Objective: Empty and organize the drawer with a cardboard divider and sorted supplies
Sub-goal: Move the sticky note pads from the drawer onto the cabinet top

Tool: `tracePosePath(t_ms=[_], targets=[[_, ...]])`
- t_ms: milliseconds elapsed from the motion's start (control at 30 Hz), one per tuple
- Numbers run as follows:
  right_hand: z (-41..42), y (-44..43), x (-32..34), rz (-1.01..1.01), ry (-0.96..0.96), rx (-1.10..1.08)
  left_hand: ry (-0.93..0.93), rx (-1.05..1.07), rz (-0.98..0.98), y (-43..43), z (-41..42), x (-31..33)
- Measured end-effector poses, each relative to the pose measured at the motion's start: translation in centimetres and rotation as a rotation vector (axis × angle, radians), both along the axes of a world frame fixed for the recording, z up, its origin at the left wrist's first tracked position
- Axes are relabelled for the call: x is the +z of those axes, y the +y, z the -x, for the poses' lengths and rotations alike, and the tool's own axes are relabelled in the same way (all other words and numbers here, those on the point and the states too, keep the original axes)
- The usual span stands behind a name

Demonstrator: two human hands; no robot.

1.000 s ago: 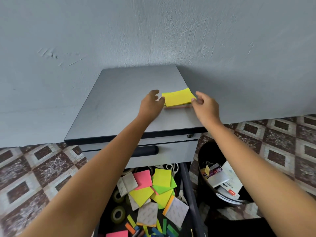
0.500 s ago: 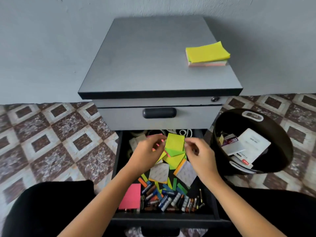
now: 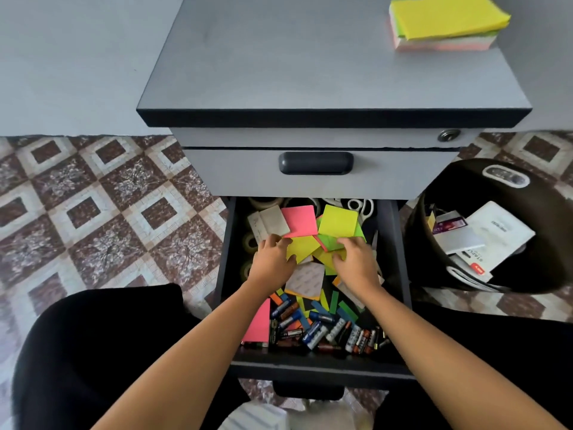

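The open lower drawer [image 3: 310,366] holds loose sticky notes, several batteries [image 3: 325,330] at the front and coloured strips. My left hand [image 3: 273,263] grips yellow sticky notes [image 3: 302,246] in the drawer's middle. My right hand [image 3: 356,263] curls its fingers over a green-topped pad [image 3: 330,242] just to the right. A pink pad [image 3: 300,220] and a yellow-green pad [image 3: 338,220] lie behind my fingers. A gathered stack of sticky notes [image 3: 446,23] sits on the cabinet top [image 3: 310,57] at its right rear.
Tape rolls [image 3: 249,243] line the drawer's left side and scissors [image 3: 361,206] lie at the back. The upper drawer with its dark handle [image 3: 315,162] is closed. A black bin [image 3: 527,193] with packaging stands to the right on the tiled floor.
Both hands left the stack on the cabinet top, came down into the open drawer and now close in on the loose notes. The view tilted down and moved closer.
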State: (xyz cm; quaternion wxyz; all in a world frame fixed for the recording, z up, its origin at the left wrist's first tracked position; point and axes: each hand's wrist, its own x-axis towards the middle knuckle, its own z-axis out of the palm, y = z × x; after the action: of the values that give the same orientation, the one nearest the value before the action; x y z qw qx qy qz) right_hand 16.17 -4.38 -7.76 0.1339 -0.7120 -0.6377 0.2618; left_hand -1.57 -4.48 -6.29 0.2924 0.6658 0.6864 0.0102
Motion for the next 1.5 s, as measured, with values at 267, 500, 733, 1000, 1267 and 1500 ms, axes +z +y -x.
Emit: tracePosePath(t_ms=[267, 500, 733, 1000, 1267, 1500], targets=[[-0.4, 6.9, 0.2, 0.17, -0.24, 0.167, 0.106, -0.041, 0.013, 0.8, 0.5, -1.5], [-1.3, 8.4, 0.2, 0.304, -0.362, 0.233, 0.204, -0.042, -0.013, 0.7, -0.8, -2.0], [-1.3, 5.7, 0.8, 0.104, -0.414, 0.09, 0.419, -0.255, -0.083, -0.5, -1.2, -1.4], [-2.4, 2.3, 2.4, -0.078, 0.009, -0.098, 0.229, -0.181, -0.338, -2.7, -1.1, -0.1], [-1.0, -0.7, 4.5, 0.115, 0.785, -0.576, -0.754, 0.632, 0.063, -3.5, -0.3, 2.5], [2.0, -3.0, 3.6, 0.267, 1.079, -0.737, -1.186, 0.706, 0.332, -5.8, -2.3, 3.5]])
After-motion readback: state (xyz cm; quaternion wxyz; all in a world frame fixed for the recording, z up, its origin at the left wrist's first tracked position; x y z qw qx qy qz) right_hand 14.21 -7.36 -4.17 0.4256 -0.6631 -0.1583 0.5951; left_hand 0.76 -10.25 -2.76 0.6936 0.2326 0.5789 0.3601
